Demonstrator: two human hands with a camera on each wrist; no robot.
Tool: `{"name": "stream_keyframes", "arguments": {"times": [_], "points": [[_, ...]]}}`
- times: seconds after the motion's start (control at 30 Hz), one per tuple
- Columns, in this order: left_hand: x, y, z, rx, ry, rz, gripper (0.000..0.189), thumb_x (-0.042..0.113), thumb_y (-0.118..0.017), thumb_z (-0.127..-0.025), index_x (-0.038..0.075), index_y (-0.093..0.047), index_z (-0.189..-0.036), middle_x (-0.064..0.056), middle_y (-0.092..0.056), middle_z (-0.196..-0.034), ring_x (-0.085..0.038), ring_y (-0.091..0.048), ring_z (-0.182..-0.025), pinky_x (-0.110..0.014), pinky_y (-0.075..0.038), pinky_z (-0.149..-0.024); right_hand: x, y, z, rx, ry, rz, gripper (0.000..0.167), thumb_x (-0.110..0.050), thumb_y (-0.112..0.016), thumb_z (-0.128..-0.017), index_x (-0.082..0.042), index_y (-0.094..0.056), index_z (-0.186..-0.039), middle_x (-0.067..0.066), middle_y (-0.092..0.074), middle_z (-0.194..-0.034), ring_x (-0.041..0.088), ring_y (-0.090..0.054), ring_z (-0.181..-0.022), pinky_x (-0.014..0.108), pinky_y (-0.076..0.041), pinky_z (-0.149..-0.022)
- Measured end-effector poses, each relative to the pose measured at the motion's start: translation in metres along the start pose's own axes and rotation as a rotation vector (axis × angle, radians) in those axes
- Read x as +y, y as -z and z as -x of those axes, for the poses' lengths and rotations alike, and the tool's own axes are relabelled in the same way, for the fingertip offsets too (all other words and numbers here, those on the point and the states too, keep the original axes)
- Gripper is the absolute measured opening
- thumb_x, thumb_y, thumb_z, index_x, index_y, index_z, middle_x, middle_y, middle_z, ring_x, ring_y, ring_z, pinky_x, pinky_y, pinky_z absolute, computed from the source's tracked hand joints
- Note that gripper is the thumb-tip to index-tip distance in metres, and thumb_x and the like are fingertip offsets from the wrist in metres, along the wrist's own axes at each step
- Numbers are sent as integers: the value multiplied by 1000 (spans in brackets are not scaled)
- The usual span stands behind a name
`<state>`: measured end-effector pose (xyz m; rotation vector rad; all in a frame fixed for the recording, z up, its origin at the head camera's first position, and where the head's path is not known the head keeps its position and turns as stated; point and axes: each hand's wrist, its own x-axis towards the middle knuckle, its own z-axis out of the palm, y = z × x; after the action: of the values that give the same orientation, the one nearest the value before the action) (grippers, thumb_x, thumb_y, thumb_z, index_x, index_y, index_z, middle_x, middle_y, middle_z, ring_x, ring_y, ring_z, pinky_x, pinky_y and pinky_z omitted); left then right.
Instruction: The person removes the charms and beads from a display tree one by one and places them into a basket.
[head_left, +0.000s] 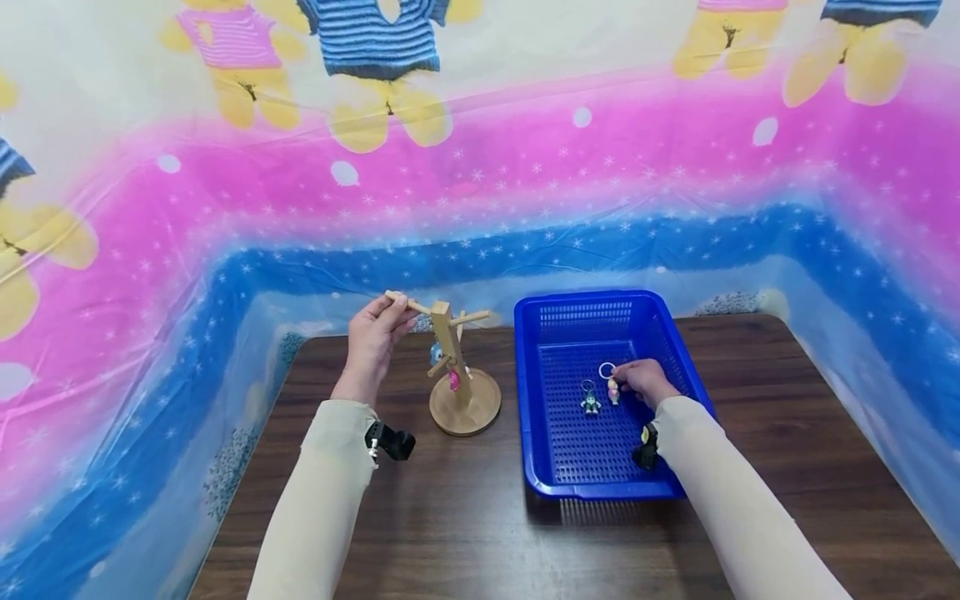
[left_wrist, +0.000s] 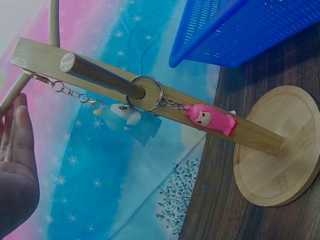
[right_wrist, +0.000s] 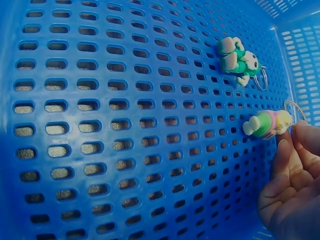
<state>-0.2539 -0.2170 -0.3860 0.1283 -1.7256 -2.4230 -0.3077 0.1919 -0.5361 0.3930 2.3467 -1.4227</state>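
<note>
Inside the blue basket (head_left: pixel 529 417), my right hand (head_left: pixel 647 380) pinches a keychain (right_wrist: pixel 269 124) at its ring end. Its small figure has a yellow top, a pink middle and green below. Close beside it lies a green-and-white figure keychain (right_wrist: pixel 241 60) with a metal ring. My left hand (head_left: pixel 375 335) holds an upper peg (head_left: pixel 420 307) of a wooden peg stand (head_left: pixel 447 342), thumb and fingers about it. From the stand hang a pink figure keychain (left_wrist: pixel 210 119), its ring round a peg, and a light-blue figure keychain (left_wrist: pixel 131 122) on a chain by the left hand's peg.
The stand's round wooden base (head_left: pixel 467 417) rests on the dark wood table (head_left: pixel 450 517), left of the basket. Another peg (head_left: pixel 471 317) sticks out to the right. A printed cloth (head_left: pixel 480 183) hangs around the table's back and sides.
</note>
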Motion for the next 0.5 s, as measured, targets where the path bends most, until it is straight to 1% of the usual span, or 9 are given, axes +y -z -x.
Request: {"name": "stream_keyframes", "arguments": {"times": [0.17,0.23,0.37,0.5], "points": [[1,0,1,13,8,-4,29,5,-56,-104,22,-70,-85,11,-76,-79,1,-75,-77,-12,-62,-74,1,-5,-2,10,-13,-1,35,-15,-56,-103,5,-65,-130,-2,-68,-90,15,-60,-84,32,-45,-75],[1,0,1,11,2,-4,26,5,-57,-104,20,-70,-87,11,-76,-79,1,-75,-77,-12,-62,-73,1,-7,-2,15,-10,-1,34,-14,-55,-103,6,-66,-128,-2,-68,-87,14,-59,-82,31,-45,-73],[-1,-1,0,2,-7,-4,26,5,-56,-104,19,-70,-88,11,-77,-79,1,-75,-78,-11,-62,-73,1,-6,-1,31,-17,-1,32,-14,-56,-103,7,-67,-124,-5,-65,-79,13,-58,-78,30,-44,-71],[-1,-1,-1,10,-3,-3,28,4,-56,-105,21,-70,-87,10,-77,-79,1,-75,-77,-11,-62,-73,-1,-7,-3,28,-22,-2,31,-15,-56,-103,6,-68,-122,-4,-66,-82,14,-59,-81,34,-47,-77]]}}
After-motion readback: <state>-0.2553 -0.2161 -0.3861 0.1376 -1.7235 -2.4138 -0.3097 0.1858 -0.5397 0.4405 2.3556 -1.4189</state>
